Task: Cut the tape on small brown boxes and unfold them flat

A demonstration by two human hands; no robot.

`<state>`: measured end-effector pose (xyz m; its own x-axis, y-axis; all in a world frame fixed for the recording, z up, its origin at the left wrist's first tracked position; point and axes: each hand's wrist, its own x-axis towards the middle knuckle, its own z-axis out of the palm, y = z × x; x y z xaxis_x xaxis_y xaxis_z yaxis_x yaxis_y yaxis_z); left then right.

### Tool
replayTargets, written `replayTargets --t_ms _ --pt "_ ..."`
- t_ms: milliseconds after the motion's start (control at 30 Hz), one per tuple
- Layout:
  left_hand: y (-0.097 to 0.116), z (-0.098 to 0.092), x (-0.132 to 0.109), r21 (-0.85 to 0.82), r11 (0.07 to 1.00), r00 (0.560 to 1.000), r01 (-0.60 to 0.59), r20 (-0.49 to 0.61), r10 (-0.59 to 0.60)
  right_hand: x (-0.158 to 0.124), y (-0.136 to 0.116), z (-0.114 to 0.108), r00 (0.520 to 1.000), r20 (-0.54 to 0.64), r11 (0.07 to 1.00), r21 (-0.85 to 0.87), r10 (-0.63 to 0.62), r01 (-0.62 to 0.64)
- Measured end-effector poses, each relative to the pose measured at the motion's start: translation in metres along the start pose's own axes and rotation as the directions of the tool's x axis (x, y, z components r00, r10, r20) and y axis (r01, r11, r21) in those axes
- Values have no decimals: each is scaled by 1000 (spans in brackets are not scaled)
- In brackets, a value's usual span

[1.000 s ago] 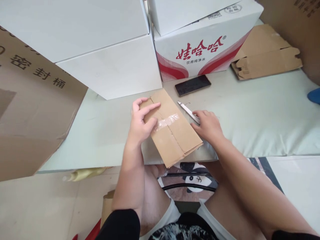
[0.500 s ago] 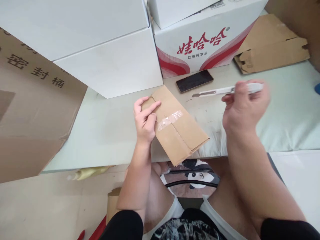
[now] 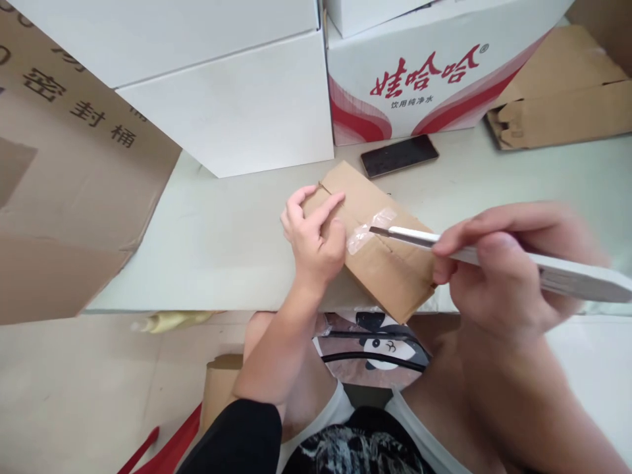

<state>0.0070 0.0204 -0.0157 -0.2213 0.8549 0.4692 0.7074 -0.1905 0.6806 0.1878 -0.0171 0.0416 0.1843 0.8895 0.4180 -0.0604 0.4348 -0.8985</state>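
A small brown cardboard box [image 3: 402,273] lies at a slant at the table's front edge. Clear tape [image 3: 359,239] crosses the seam on its top. My left hand [image 3: 318,230] grips the box by its far left end, index finger stretched over the top and thumb bent against the side. In my right hand [image 3: 513,270] is a white utility knife [image 3: 474,255] with its blade out, pointing left. The blade tip is over the taped seam; whether it touches the tape I cannot tell.
Behind the box lies a dark phone [image 3: 399,156]. White cartons [image 3: 237,105] and a red-and-white carton [image 3: 444,85] stand at the back. A large brown carton [image 3: 83,197] rises at the left, and flattened cardboard [image 3: 567,112] lies at the far right.
My right hand has brought the knife down and nearer, from beyond the box's right side to over its tape. The left hand keeps its grip on the box. The view has shifted slightly.
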Motion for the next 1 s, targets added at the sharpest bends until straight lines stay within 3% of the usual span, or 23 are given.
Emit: replayTargets --t_ms 167,433,1000 --pt "-7 -1 1 -49 999 1000 -13 20 14 1 5 3 999 -8 993 109 38 -36" --pt "-7 3 0 -98 994 999 -37 -24 34 -1 15 4 1000 13 998 -59 1 -1" --pt "-8 2 0 -75 997 1000 -18 1 18 0 17 0 996 90 966 -255 -11 34"
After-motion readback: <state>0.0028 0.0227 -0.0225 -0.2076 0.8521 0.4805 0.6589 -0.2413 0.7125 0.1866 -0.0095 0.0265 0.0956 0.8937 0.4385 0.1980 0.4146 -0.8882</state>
